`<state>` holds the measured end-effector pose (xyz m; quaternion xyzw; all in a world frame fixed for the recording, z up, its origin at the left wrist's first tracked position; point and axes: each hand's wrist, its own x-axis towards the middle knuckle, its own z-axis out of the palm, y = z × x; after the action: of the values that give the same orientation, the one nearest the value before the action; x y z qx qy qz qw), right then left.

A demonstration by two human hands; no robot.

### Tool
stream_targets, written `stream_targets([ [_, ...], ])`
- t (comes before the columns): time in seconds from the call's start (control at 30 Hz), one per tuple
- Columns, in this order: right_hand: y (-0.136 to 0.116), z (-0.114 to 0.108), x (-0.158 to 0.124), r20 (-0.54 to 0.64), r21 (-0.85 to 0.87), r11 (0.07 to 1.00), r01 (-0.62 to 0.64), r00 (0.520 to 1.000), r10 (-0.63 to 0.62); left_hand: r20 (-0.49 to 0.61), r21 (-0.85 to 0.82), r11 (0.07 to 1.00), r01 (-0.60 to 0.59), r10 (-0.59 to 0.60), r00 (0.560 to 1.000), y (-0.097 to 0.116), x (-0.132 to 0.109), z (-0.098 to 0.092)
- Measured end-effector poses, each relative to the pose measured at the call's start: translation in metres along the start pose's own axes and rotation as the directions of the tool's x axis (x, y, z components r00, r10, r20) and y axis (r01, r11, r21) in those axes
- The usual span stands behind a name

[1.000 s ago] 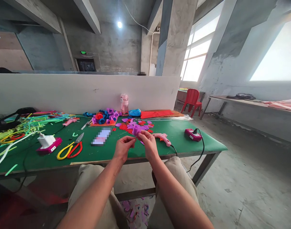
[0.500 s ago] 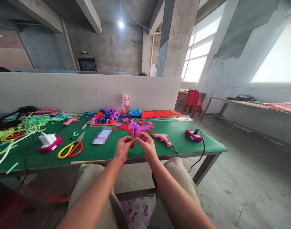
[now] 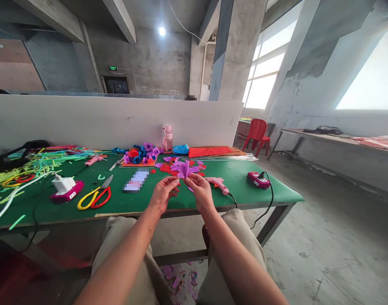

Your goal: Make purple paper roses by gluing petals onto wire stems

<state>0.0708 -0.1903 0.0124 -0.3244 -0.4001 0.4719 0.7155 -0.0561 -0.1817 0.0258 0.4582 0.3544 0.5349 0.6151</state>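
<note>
A purple crepe-paper petal [image 3: 183, 169] stands upright between my two hands, above the front of the green table. My left hand [image 3: 164, 195] is closed in a pinch at the petal's lower left edge. The thumb and forefinger of my right hand [image 3: 199, 191] pinch its lower right side. Just beyond it lie loose purple and red petals [image 3: 165, 168]. A pink glue gun [image 3: 220, 185] rests to the right of my right hand.
Scissors [image 3: 100, 192] with yellow and red handles lie at left, near a white plug on a magenta adapter [image 3: 67, 190]. Finished paper flowers [image 3: 139, 154], a pink bottle [image 3: 167, 139] and red paper [image 3: 209, 151] line the back. Another magenta adapter [image 3: 258, 180] sits at right.
The purple petal has gone from a rounded, cupped shape to a more spread, pointed one. My hands have moved slightly apart, the left one leftward.
</note>
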Motion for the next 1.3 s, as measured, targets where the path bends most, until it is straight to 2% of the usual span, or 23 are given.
stream_targets([
  [0.47, 0.004, 0.006, -0.009, 0.076, 0.027, 0.996, -0.090, 0.993, 0.088, -0.097, 0.074, 0.988, -0.137, 0.144, 0.985, -0.002, 0.003, 0.000],
  [0.7, 0.007, 0.007, -0.010, 0.108, 0.014, 0.994, -0.112, 0.988, 0.110, -0.109, 0.061, 0.989, -0.134, 0.140, 0.984, -0.002, 0.005, -0.002],
  [0.93, 0.007, 0.006, -0.008, 0.086, 0.043, 0.991, -0.126, 0.989, 0.122, -0.100, 0.049, 0.989, -0.140, 0.144, 0.984, 0.000, 0.004, 0.000],
  [1.1, 0.004, 0.006, -0.009, 0.074, 0.054, 0.988, -0.146, 0.987, 0.142, -0.135, 0.009, 0.990, -0.138, 0.138, 0.981, 0.000, 0.005, -0.002],
  [1.3, 0.000, 0.007, -0.011, 0.084, 0.052, 0.986, -0.159, 0.984, 0.155, -0.082, 0.043, 0.996, -0.084, 0.087, 0.993, -0.002, 0.006, -0.002],
])
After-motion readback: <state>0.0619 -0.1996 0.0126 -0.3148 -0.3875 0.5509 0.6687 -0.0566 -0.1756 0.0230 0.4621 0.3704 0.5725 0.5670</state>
